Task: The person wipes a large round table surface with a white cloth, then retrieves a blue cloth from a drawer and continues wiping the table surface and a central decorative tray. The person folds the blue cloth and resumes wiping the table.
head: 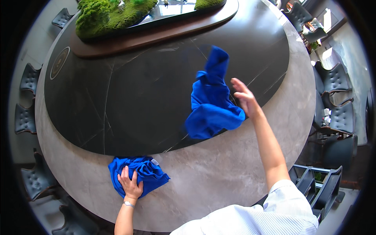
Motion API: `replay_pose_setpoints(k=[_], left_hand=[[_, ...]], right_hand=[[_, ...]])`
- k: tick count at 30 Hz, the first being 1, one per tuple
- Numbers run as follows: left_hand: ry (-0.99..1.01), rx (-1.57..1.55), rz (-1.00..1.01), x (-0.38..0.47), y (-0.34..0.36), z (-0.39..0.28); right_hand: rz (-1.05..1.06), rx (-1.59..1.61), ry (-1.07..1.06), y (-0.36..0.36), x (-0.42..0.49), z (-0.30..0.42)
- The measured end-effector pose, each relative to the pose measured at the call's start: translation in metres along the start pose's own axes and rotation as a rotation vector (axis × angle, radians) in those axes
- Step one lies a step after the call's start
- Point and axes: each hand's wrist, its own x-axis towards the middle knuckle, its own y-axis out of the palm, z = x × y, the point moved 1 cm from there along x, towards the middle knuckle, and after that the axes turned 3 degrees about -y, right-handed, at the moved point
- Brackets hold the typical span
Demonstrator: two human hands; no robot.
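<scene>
My left hand [129,183] lies flat, fingers somewhat spread, on a crumpled blue cloth [154,179] with a small white tag. That cloth rests on the grey stone rim of a large round table [217,176], against the edge of the black turntable [147,97]. Over the turntable's right front part is a second blue cloth [213,100], twisted and partly blurred, perhaps in motion. Just right of it my right hand [245,98] is raised with its fingers apart, and no grip on the cloth shows.
A moss-covered centrepiece [114,17] stands on a brown base [152,41] at the back of the turntable. Dark tufted chairs [25,117] surround the table. At lower right is a dark shelved cart [317,188]. A round emblem [60,63] marks the turntable's left side.
</scene>
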Motion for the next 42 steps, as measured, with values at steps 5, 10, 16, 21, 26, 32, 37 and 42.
replay_pose_setpoints(k=[5, 10, 16, 21, 26, 32, 37, 42], left_hand=[[0.004, -0.025, 0.010, 0.004, 0.003, -0.004], [-0.015, 0.007, 0.035, -0.003, 0.000, 0.005], [-0.045, -0.012, 0.110, -0.006, -0.001, 0.004], [-0.055, 0.001, 0.146, -0.014, 0.007, 0.004], [-0.059, 0.006, 0.166, -0.015, 0.000, 0.004], [-0.039, -0.008, 0.138, -0.009, 0.002, 0.002], [-0.018, -0.061, 0.139, -0.001, 0.001, 0.003], [-0.046, -0.008, 0.076, -0.015, 0.001, 0.009]], right_hand=[[-0.168, -0.885, -0.301, -0.007, 0.031, 0.000], [0.175, -1.367, -0.384, 0.090, -0.025, -0.037], [-0.169, -1.520, -0.220, -0.057, 0.073, -0.037], [-0.516, -1.536, 0.096, -0.084, 0.238, -0.034], [-0.253, -1.585, -0.188, 0.116, 0.287, -0.054], [0.056, -1.266, -0.558, 0.391, 0.201, -0.080], [0.742, -0.956, -0.625, 0.471, 0.039, -0.107], [0.599, -0.970, -0.467, 0.313, 0.039, -0.061]])
